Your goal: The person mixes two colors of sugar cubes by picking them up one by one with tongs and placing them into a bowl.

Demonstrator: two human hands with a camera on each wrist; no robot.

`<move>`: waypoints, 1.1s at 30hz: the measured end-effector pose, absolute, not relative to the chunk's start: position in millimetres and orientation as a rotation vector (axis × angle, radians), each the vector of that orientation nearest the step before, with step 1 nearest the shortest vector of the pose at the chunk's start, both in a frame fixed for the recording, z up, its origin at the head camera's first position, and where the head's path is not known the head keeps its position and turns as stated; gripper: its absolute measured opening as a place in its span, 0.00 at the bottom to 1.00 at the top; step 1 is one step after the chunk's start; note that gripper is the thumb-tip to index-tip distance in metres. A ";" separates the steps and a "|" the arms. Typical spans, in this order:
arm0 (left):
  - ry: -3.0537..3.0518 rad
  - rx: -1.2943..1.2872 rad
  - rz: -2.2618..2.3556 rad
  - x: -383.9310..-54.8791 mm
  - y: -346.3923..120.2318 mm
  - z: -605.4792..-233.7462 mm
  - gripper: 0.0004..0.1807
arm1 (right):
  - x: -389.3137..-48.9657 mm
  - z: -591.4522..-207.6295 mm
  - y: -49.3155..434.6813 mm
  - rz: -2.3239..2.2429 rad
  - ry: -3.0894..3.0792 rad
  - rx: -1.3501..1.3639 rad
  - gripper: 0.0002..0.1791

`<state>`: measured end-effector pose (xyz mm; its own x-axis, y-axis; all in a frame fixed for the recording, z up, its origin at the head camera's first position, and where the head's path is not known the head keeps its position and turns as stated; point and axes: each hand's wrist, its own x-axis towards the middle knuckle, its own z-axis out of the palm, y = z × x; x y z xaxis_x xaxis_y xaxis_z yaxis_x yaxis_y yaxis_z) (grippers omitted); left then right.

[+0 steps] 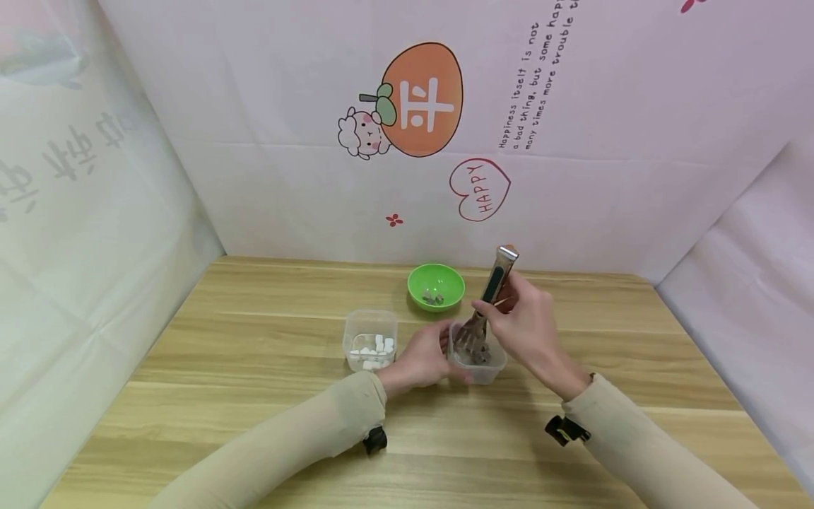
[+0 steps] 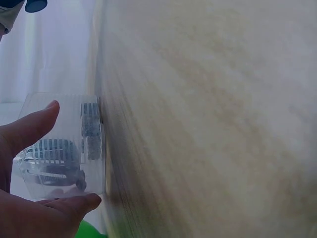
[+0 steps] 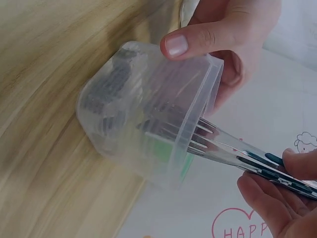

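My left hand (image 1: 425,358) grips a clear plastic container (image 1: 486,376) from its left side, thumb on the near wall and fingers behind. In the right wrist view the left thumb lies along the container's wall close to the rim. My right hand (image 1: 529,326) holds metal tongs (image 1: 496,281) with dark green grips and fork-like ends, handle end up. The pronged ends reach down inside the container, among grey lumps (image 1: 482,356). Through the wall in the left wrist view, prongs (image 2: 53,151) show, and whether they pinch a lump I cannot tell.
A green bowl (image 1: 437,277) with several small grey pieces in it stands behind the container. To the left is a second clear container (image 1: 372,319) holding several white cubes (image 1: 380,344). The wooden table (image 1: 254,339) ends at a printed white cloth (image 1: 299,205).
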<state>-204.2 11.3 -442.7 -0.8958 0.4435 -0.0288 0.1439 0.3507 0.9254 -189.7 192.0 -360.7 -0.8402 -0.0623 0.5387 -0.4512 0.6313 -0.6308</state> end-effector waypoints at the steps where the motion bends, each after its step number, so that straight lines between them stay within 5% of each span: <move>1: 2.342 0.523 1.562 -204.1 11.3 -442.5 0.55 | -189.6 -361.0 193.2 1.107 -2.377 0.409 0.14; 33: 2.297 0.475 1.577 -201.9 12.2 -440.5 0.57 | -184.5 -349.1 232.5 1.409 -2.382 0.238 0.16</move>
<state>-201.9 12.2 -440.5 -0.8956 0.4394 -0.0694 0.0931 0.3377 0.9367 -184.5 232.5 -349.1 -0.9205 0.0381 0.3888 -0.3224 0.4879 -0.8112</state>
